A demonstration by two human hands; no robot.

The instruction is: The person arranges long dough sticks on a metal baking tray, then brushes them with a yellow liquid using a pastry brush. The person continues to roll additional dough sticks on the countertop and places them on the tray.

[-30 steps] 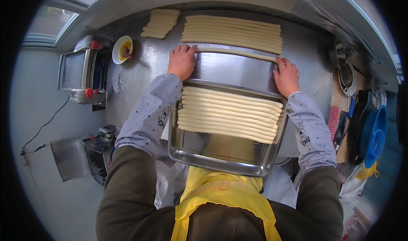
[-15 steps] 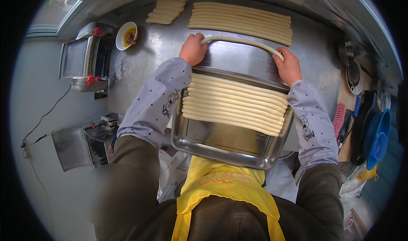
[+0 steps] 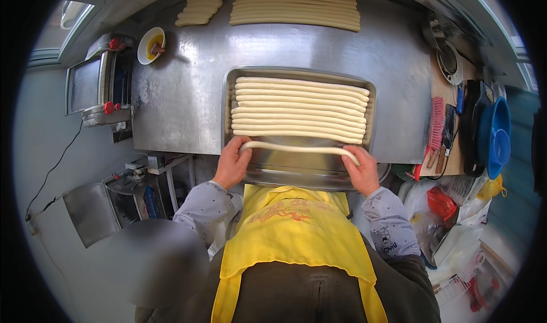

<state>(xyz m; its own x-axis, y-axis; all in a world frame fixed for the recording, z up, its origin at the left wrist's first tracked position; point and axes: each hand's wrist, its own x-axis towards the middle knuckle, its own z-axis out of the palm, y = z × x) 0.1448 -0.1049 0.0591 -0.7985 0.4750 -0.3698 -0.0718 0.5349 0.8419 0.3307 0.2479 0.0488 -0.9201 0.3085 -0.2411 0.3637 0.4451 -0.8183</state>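
Observation:
A long pale dough rope (image 3: pixel 299 147) stretches between my two hands above the near part of a deep metal tray (image 3: pixel 228 98). My left hand (image 3: pixel 232 162) pinches its left end, and my right hand (image 3: pixel 361 167) grips the right end. Just beyond the held rope, several dough ropes (image 3: pixel 300 109) lie side by side in the tray. Farther back on the steel table sits another row of long dough ropes (image 3: pixel 294 9), with a stack of shorter dough pieces (image 3: pixel 201 7) to its left.
A white bowl (image 3: pixel 151 45) with yellow liquid and a brush stands at the back left, near a metal roller machine (image 3: pixel 102 84). On the right lie a pink brush (image 3: pixel 436 123), a dark scraper (image 3: pixel 450 126) and blue basins (image 3: pixel 497 138). The steel table (image 3: pixel 176 95) extends around the tray.
Both hands have brought the dough rope from beyond the tray toward me, over the tray's near part. In the picture, the table and tray have shifted upward.

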